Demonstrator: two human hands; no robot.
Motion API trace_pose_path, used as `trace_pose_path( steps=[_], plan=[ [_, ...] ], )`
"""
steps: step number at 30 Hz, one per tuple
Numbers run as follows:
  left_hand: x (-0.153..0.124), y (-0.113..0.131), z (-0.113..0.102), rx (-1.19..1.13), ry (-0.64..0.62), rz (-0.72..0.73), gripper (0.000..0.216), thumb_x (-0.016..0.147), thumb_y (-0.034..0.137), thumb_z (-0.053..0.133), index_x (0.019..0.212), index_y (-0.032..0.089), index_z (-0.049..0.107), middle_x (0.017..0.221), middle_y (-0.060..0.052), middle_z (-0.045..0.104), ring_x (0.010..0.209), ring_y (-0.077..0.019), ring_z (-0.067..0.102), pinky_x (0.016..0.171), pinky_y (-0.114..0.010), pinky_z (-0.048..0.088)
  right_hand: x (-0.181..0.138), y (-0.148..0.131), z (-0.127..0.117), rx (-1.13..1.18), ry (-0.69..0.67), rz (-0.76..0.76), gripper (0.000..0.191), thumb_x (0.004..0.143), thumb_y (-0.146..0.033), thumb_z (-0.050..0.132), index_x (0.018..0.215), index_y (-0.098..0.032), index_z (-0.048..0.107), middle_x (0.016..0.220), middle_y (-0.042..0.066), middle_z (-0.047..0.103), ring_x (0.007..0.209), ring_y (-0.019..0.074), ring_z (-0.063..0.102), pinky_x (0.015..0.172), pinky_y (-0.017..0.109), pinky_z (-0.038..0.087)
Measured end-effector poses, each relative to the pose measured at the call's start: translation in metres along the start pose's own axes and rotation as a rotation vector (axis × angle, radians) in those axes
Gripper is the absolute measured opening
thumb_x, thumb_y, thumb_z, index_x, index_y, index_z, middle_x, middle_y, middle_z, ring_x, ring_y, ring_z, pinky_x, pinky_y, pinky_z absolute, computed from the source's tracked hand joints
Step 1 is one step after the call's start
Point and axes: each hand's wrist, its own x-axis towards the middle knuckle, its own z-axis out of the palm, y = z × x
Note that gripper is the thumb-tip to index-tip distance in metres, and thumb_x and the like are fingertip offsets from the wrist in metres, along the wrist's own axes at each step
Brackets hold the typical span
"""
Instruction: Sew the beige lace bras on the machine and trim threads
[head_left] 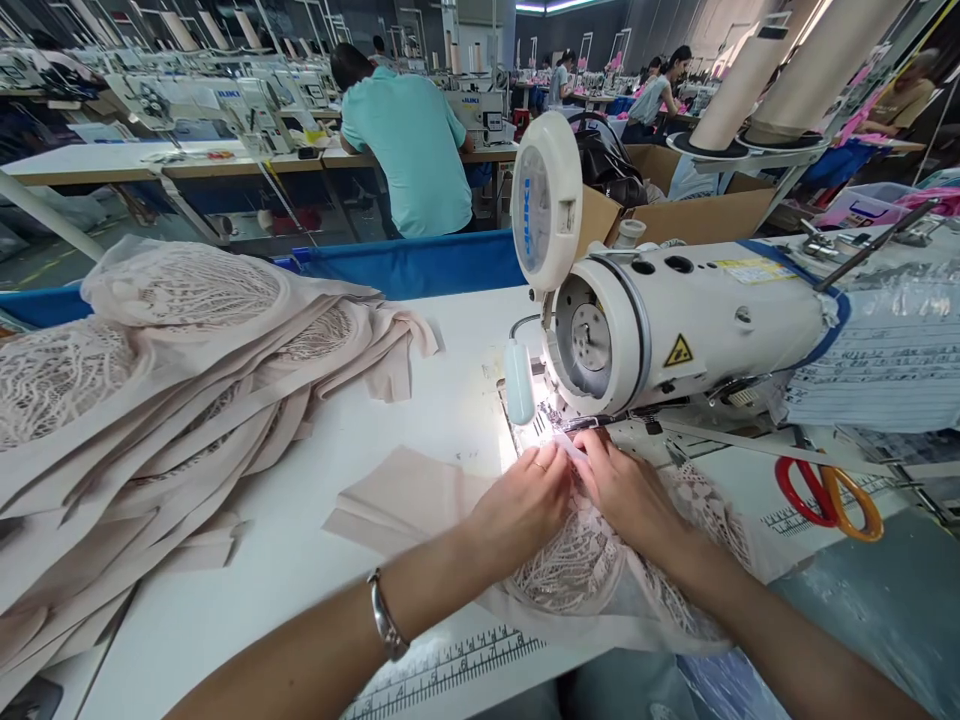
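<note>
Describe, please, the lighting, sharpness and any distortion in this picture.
Head view: strong glare whitens the tabletop left of the sewing machine, near the fingers; head view: distant people look soft; head view: thread cones at upper right look stretched, probably by lens distortion.

This is a sewing workshop. A sewing machine (697,315) stands toward the bench's (450,400) right edge, lace pieces (202,300) lie heaped toward the left edge. More machines (251,110) stand beyond.
</note>
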Motion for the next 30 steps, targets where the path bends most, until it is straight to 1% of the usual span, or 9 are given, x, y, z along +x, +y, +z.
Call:
trace_pose_path(
  steps=[2, 5, 9, 12, 17, 21, 26, 28, 30],
  plan=[
    [-0.002, 0.006, -0.005, 0.026, -0.051, 0.06, 0.037, 0.101, 0.015, 0.043, 0.13, 0.002, 0.06, 0.135, -0.022, 0.061, 0.129, -0.0338, 0.055, 0.107, -0.048, 0.044, -0.001, 0.003, -0.002, 0.087, 0.024, -0.036, 0.02, 0.1, -0.019, 0.041, 0.105, -0.018, 0.06, 0.093, 0.007, 0.067, 0.07, 0.0176, 0.066, 0.058, 0.027, 0.046],
    [-0.005, 0.009, -0.009, -0.01, -0.108, 0.016, 0.045, 0.101, 0.023, 0.046, 0.141, 0.003, 0.051, 0.145, -0.022, 0.053, 0.135, -0.0382, 0.049, 0.109, -0.052, 0.043, -0.002, 0.008, -0.002, 0.195, 0.022, -0.089, 0.026, 0.101, -0.017, 0.038, 0.107, -0.018, 0.063, 0.099, 0.007, 0.064, 0.08, 0.0174, 0.067, 0.071, 0.027, 0.052],
    [-0.004, 0.001, -0.009, -0.134, -0.15, -0.035, 0.047, 0.101, 0.025, 0.047, 0.144, 0.007, 0.048, 0.147, -0.019, 0.051, 0.137, -0.0391, 0.047, 0.109, -0.055, 0.042, -0.001, 0.009, 0.002, 0.21, -0.006, -0.105, 0.033, 0.101, -0.016, 0.036, 0.121, -0.016, 0.062, 0.1, 0.008, 0.063, 0.078, 0.0175, 0.065, 0.068, 0.028, 0.054],
    [-0.003, -0.011, -0.008, -0.231, -0.15, -0.057, 0.039, 0.099, 0.019, 0.05, 0.137, 0.01, 0.054, 0.142, -0.019, 0.055, 0.135, -0.0384, 0.049, 0.107, -0.056, 0.043, 0.002, 0.006, 0.003, 0.179, -0.019, -0.097, 0.036, 0.1, -0.013, 0.035, 0.123, -0.014, 0.063, 0.103, 0.01, 0.063, 0.08, 0.0189, 0.064, 0.065, 0.029, 0.054],
    [-0.003, -0.033, -0.007, -0.391, -0.077, -0.064, 0.028, 0.098, 0.01, 0.048, 0.12, 0.016, 0.065, 0.127, -0.014, 0.063, 0.13, -0.0332, 0.053, 0.104, -0.055, 0.046, 0.011, 0.002, 0.003, 0.089, 0.075, -0.161, 0.032, 0.096, -0.008, 0.038, 0.105, -0.016, 0.067, 0.096, 0.01, 0.065, 0.085, 0.0224, 0.063, 0.072, 0.033, 0.053],
    [-0.002, -0.044, -0.009, -0.442, -0.061, -0.069, 0.027, 0.1, 0.013, 0.043, 0.109, 0.017, 0.068, 0.119, -0.012, 0.066, 0.119, -0.0273, 0.058, 0.106, -0.053, 0.044, 0.016, 0.001, 0.002, 0.105, 0.034, -0.133, 0.031, 0.098, -0.01, 0.035, 0.091, -0.018, 0.064, 0.087, 0.008, 0.063, 0.08, 0.0213, 0.06, 0.07, 0.033, 0.051],
    [0.0, -0.032, -0.013, -0.306, -0.034, -0.053, 0.032, 0.098, 0.039, 0.053, 0.101, 0.01, 0.067, 0.114, -0.018, 0.064, 0.111, -0.0322, 0.059, 0.099, -0.052, 0.047, -0.005, 0.001, -0.005, 0.265, 0.106, -0.037, 0.022, 0.105, -0.028, 0.037, 0.103, -0.019, 0.057, 0.098, 0.009, 0.061, 0.091, 0.0228, 0.059, 0.078, 0.035, 0.051],
    [-0.001, -0.023, -0.013, -0.231, -0.044, 0.007, 0.03, 0.101, 0.03, 0.047, 0.097, 0.009, 0.067, 0.105, -0.016, 0.065, 0.103, -0.0297, 0.061, 0.089, -0.044, 0.05, -0.021, 0.0, -0.006, 0.277, 0.138, 0.023, 0.027, 0.105, -0.041, 0.039, 0.096, -0.02, 0.053, 0.094, 0.008, 0.058, 0.087, 0.023, 0.057, 0.075, 0.035, 0.05],
    [-0.002, -0.017, -0.013, -0.183, -0.056, 0.066, 0.031, 0.104, 0.021, 0.037, 0.105, 0.009, 0.066, 0.104, -0.014, 0.066, 0.1, -0.0264, 0.062, 0.083, -0.04, 0.05, -0.035, -0.003, -0.004, 0.226, 0.137, 0.056, 0.034, 0.105, -0.046, 0.038, 0.084, -0.022, 0.05, 0.087, 0.006, 0.054, 0.083, 0.023, 0.053, 0.073, 0.035, 0.047]
  ],
)
